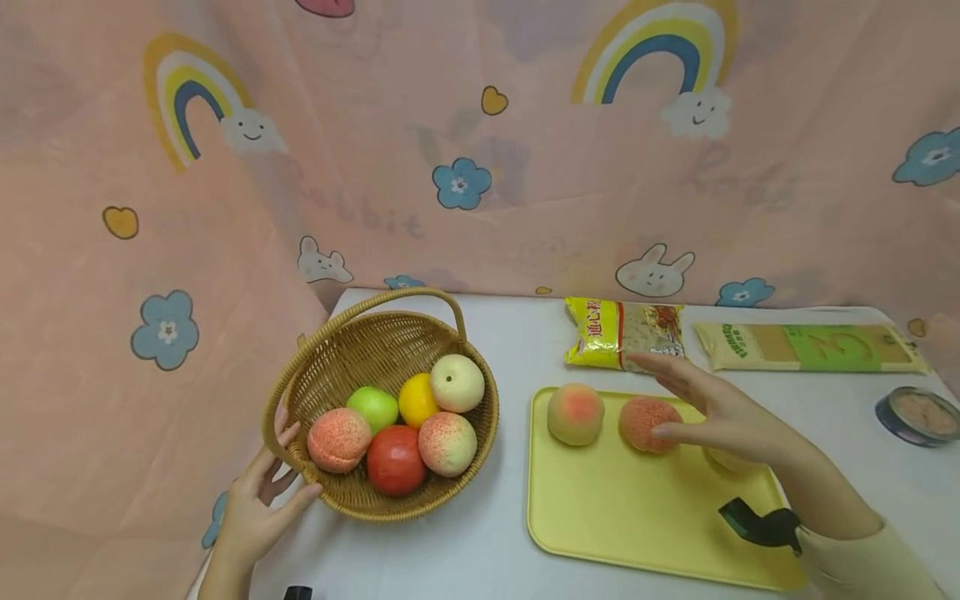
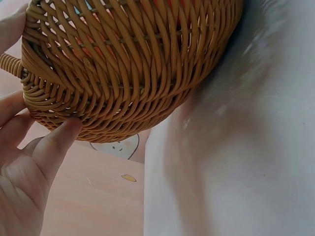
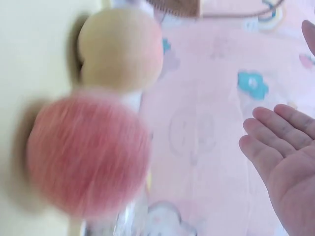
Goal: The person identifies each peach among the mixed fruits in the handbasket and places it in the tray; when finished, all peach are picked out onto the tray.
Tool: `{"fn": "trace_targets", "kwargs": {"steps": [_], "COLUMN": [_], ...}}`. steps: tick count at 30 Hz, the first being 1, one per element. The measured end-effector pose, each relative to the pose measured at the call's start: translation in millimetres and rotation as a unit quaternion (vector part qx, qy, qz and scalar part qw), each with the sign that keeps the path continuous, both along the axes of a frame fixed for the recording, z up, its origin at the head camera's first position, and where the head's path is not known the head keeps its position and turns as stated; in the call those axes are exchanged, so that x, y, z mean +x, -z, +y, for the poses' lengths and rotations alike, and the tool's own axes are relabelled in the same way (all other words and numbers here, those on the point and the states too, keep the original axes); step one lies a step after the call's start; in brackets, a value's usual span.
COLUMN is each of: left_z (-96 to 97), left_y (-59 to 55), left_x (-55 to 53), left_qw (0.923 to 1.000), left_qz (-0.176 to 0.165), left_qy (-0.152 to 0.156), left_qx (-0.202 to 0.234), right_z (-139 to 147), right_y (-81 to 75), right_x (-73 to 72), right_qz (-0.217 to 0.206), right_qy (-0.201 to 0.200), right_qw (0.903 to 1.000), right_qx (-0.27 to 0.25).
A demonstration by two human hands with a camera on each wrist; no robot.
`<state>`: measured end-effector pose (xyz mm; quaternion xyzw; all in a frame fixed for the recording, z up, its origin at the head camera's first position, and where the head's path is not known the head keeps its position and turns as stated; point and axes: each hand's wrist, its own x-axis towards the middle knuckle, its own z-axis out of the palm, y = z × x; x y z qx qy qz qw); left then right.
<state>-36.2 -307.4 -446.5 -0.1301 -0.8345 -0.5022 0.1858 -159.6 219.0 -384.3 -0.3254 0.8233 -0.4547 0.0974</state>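
Observation:
My left hand (image 1: 251, 512) holds the left side of a wicker basket (image 1: 341, 362), fingers and thumb around the base of its handle. In the left wrist view the thumb (image 2: 61, 140) presses the woven outside. In the basket lie two peaches, a green apple (image 1: 372, 408), a red fruit (image 1: 395, 461), a yellow fruit (image 1: 417, 400) and a pale round fruit (image 1: 457, 383). Over a yellow tray (image 1: 615, 517), my right hand (image 1: 723, 417) hovers with fingers extended, holding nothing. Near it on the tray sit a reddish peach (image 1: 647, 423), a pale peach (image 1: 575, 414) and a third fruit (image 1: 731, 460), partly hidden by the hand.
Behind the tray lie a yellow pasta bag (image 1: 600, 333) and a long green noodle packet (image 1: 813, 347). A round tin (image 1: 918, 415) stands at the right edge of the white table (image 1: 420, 558). A pink patterned curtain (image 1: 360, 125) hangs along the back and left.

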Motion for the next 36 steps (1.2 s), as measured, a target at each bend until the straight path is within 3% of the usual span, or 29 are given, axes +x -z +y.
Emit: {"fn": "trace_targets", "kwargs": {"steps": [2, 10, 17, 22, 31, 36], "left_z": [-0.4, -0.9, -0.4, -0.8, -2.4, -1.0], "left_y": [0.3, 3.1, 1.4, 0.8, 3.3, 2.0], "left_x": [0.4, -2.5, -1.0, 1.6, 0.4, -0.1], "left_qw": [1.0000, 0.9992, 1.0000, 1.0000, 0.9997, 0.9999], "left_qz": [0.004, 0.037, 0.005, 0.003, 0.017, 0.007], "left_qy": [0.000, 0.009, 0.002, 0.000, 0.005, 0.004], "left_qx": [-0.001, -0.015, -0.007, -0.008, -0.014, -0.011], "right_z": [-14.0, -89.6, -159.5, -207.2, -282.4, -313.9], "right_y": [-1.6, -17.4, -32.7, -45.1, -59.2, -55.8], "right_x": [-3.7, -19.4, -34.6, -39.2, -42.3, -42.5], "right_qz": [-0.016, -0.003, -0.004, -0.015, 0.040, 0.025], "right_qy": [-0.022, -0.115, -0.183, -0.220, -0.242, -0.249], "right_qw": [0.9996, 0.9934, 0.9831, 0.9755, 0.9650, 0.9576], "right_qx": [-0.010, -0.006, -0.004, 0.004, 0.092, 0.143]}}
